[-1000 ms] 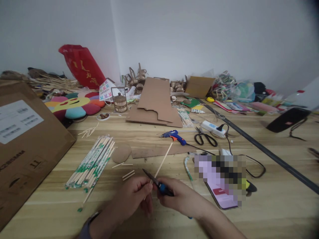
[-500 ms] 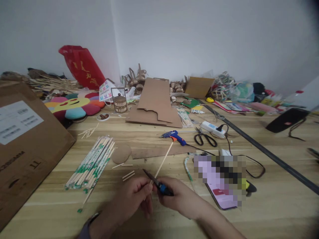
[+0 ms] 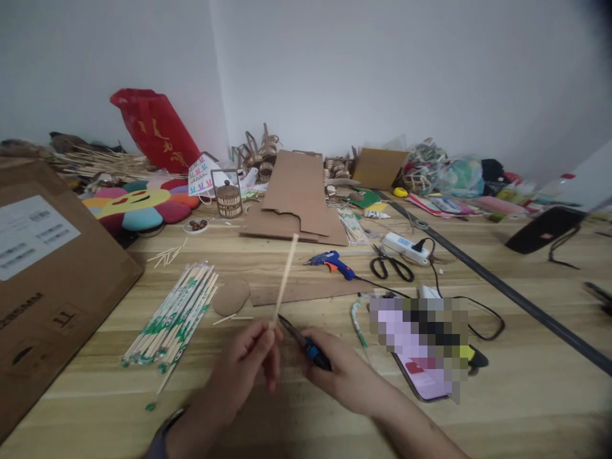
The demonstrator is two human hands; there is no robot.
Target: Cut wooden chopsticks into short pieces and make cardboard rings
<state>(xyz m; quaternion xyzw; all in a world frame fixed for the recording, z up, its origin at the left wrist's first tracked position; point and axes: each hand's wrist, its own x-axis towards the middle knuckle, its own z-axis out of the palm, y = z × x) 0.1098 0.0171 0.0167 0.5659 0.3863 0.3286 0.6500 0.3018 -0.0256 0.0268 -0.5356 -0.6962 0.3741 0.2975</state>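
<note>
My left hand (image 3: 252, 358) pinches a pale wooden chopstick (image 3: 285, 277) near its lower end. The stick stands up, leaning a little to the right. In my right hand (image 3: 337, 370) is a knife (image 3: 313, 352) with a black and blue handle. Its dark blade points up and left, close beside the stick just above my left fingers; I cannot tell whether they touch. Short cut sticks (image 3: 234, 318) lie beyond my left hand, next to a round cardboard disc (image 3: 231, 296). Wrapped chopsticks (image 3: 174, 315) are piled to the left.
A blue glue gun (image 3: 335, 262), black scissors (image 3: 389, 263) and a white power strip (image 3: 406, 247) lie ahead. A phone (image 3: 415, 350), partly blurred out, is at right. A large carton (image 3: 62, 274) fills the left side. Cardboard sheets (image 3: 294, 191) and a small lidded basket (image 3: 229, 199) stand farther back.
The chopstick has swung up and left, more upright, and my left hand has shifted slightly left with it. The knife blade now sits to the stick's right instead of crossing it.
</note>
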